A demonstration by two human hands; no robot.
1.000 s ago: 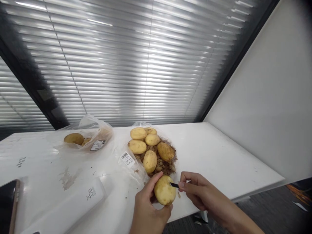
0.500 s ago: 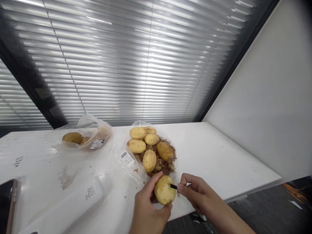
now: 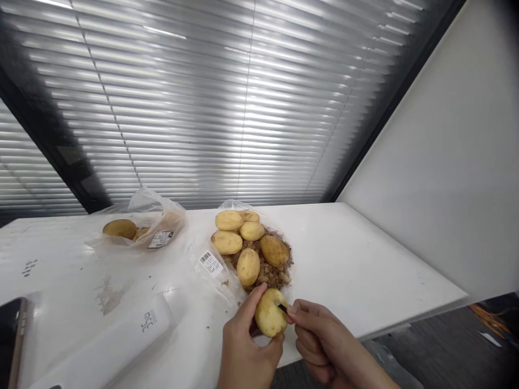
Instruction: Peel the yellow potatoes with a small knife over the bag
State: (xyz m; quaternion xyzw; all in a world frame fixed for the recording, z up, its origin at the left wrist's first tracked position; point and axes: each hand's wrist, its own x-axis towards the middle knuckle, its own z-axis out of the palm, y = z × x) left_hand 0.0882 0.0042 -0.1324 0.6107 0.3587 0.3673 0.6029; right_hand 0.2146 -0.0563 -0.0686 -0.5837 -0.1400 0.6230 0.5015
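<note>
A pale yellow potato [image 3: 270, 314] is held by my left hand [image 3: 248, 346], its fingers and thumb wrapped round it near the table's front edge. My right hand [image 3: 320, 337] pinches a small black tool [image 3: 283, 308], whose tip touches the upper right of the potato's surface. Just beyond my hands lies a clear plastic bag [image 3: 233, 286] with a barcode label. Several peeled yellow potatoes [image 3: 227, 242] and a browner potato [image 3: 274, 250] rest on it, among a heap of brown peelings [image 3: 270, 274].
On the white table [image 3: 344, 259], a second plastic bag [image 3: 152, 208] with brown potatoes [image 3: 120, 229] stands at the back left. A long white device [image 3: 117, 346] and a phone [image 3: 10, 340] lie at the front left. Blinds [image 3: 203, 108] rise behind; a white wall [image 3: 446, 178] stands right.
My right hand has turned and shifted slightly down, and the black tool now slants more steeply against the potato. The held potato has moved a little left and up.
</note>
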